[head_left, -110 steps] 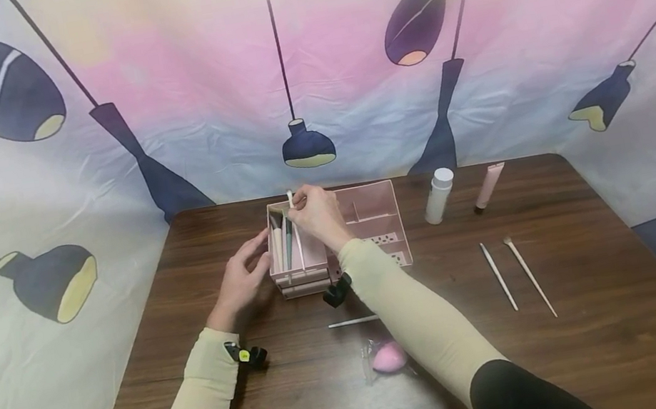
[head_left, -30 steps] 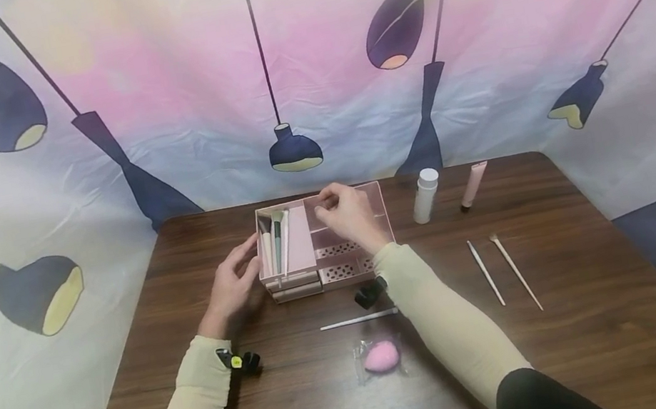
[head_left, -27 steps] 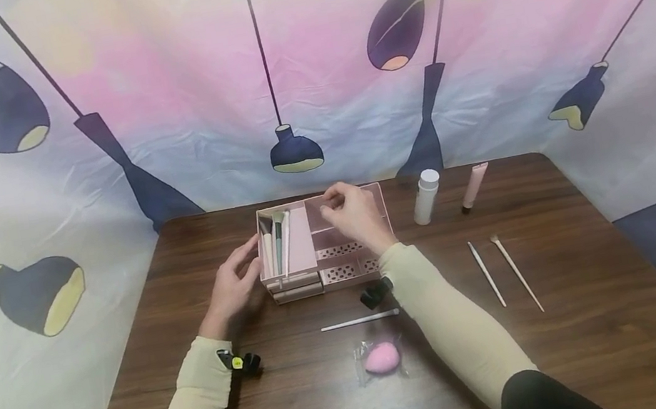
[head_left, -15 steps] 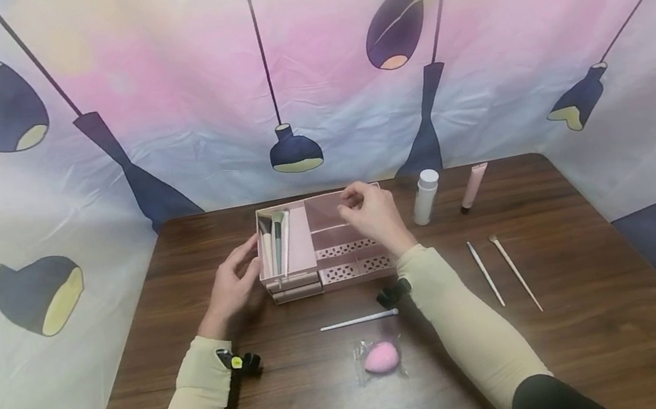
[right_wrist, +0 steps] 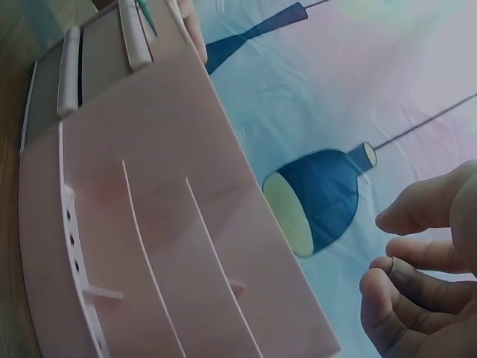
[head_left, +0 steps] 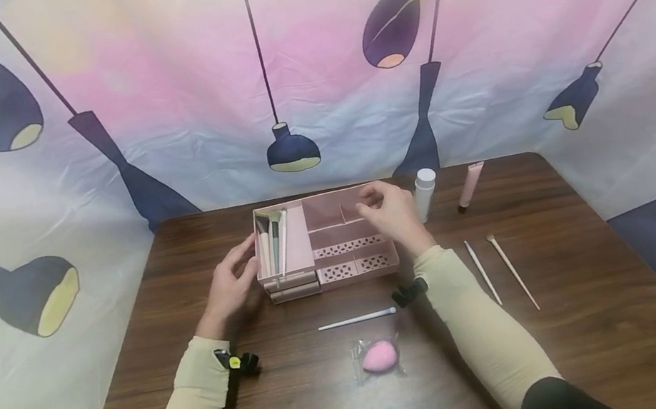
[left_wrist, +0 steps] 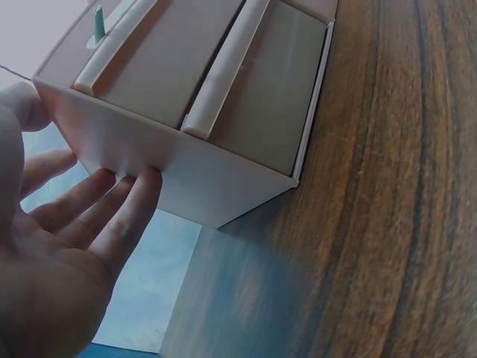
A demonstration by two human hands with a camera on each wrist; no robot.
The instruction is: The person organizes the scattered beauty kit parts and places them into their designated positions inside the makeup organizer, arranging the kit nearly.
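Observation:
A pink makeup organizer [head_left: 298,242] stands at the back of the table, with two drawers low on its left part. Makeup brushes [head_left: 277,242] lean in its upper left compartment. Against its left side rest the fingertips of my left hand [head_left: 228,279], the fingers nearly straight in the left wrist view. My right hand [head_left: 396,216] hovers over the organizer's right end. Its fingers are loosely bent with nothing between them, as the right wrist view shows. The right-hand compartments [right_wrist: 160,224] have dividers and dotted fronts.
A white bottle [head_left: 426,192] and a pink tube [head_left: 471,186] stand right of the organizer. Two brushes, one slim [head_left: 483,272] and one fluffy-tipped [head_left: 514,272], lie farther right. In front lie another brush [head_left: 357,319] and a wrapped pink makeup sponge [head_left: 379,356].
Earlier my right hand held a white makeup brush over the left compartment. That brush now leans there beside the others, and the hand has moved right, off it. My left hand stays put.

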